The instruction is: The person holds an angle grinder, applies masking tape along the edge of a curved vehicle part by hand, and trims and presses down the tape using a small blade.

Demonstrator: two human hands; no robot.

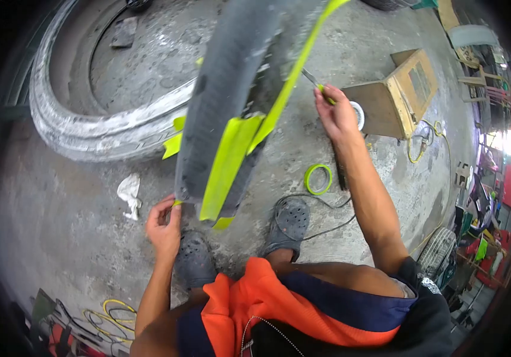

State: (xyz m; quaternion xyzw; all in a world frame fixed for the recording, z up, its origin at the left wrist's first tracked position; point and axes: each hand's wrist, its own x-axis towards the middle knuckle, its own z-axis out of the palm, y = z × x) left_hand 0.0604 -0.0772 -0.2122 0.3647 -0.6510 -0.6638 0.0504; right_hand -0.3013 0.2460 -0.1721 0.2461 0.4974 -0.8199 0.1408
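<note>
A long dark grey panel (220, 89) with bright yellow-green tape (229, 160) along its edge and lower end fills the upper middle of the head view. At the panel's lower left corner, my left hand (165, 223) is closed, its thumb and fingers pinching a small bit of yellow-green tape. My right hand (337, 113), right of the panel, is closed around the yellow-green handle of a slim metal-tipped tool (310, 76). A roll of green tape (318, 179) lies on the floor below that hand. Behind the right wrist a white roll (359, 115) shows partly.
A large whitish tyre (83, 140) lies at the left, partly behind the panel. On the right stands a wooden box (395, 95). A white rag (129, 195), a dark cable (327, 232) and a fan (437, 253) are on the concrete floor. My feet are below the panel.
</note>
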